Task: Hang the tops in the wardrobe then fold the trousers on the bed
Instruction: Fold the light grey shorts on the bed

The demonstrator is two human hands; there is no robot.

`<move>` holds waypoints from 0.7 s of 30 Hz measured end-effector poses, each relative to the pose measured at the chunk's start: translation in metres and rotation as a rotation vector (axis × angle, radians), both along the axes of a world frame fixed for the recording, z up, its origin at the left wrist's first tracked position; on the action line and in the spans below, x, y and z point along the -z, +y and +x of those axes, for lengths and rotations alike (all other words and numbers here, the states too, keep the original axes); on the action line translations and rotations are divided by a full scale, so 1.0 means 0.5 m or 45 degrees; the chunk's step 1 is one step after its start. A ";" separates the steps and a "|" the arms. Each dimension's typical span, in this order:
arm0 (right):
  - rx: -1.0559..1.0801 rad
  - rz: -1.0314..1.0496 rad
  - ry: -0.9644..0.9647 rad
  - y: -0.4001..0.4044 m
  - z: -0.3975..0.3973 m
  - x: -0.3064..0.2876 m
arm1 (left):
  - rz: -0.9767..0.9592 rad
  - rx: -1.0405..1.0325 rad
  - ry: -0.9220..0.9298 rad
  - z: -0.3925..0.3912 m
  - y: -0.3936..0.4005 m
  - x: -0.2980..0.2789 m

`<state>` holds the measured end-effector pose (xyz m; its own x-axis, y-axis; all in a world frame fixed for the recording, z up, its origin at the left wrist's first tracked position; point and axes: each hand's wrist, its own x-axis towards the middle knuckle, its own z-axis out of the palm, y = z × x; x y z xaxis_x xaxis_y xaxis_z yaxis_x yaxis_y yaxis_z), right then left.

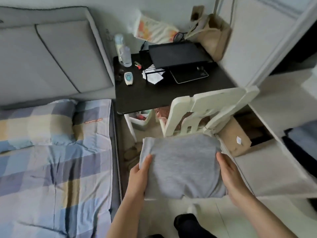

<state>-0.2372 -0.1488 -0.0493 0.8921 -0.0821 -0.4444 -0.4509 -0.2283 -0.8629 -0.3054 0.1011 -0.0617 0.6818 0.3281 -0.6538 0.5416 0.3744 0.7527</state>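
Observation:
A folded grey garment (183,165) is held in the air between my two hands, in front of the white chair (202,110). My left hand (139,176) grips its left edge, thumb on top and fingers hidden beneath. My right hand (229,176) holds the right edge the same way. The bed (51,160) with its blue, purple and beige checked sheet lies to the left, a matching pillow (36,122) at its head. The white wardrobe (267,48) stands at the right with its door open; dark folded clothes (301,140) show inside.
A black desk (154,95) between bed and wardrobe carries a laptop (176,54), a tablet, bottles and small items. A cardboard box (238,136) sits beside the chair. A beige bag (212,33) hangs near the wall. My dark sock (187,224) stands on pale floor.

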 end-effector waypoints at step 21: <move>0.789 -0.094 0.020 -0.655 0.315 -0.002 | -0.231 0.966 -0.044 0.654 -0.660 0.007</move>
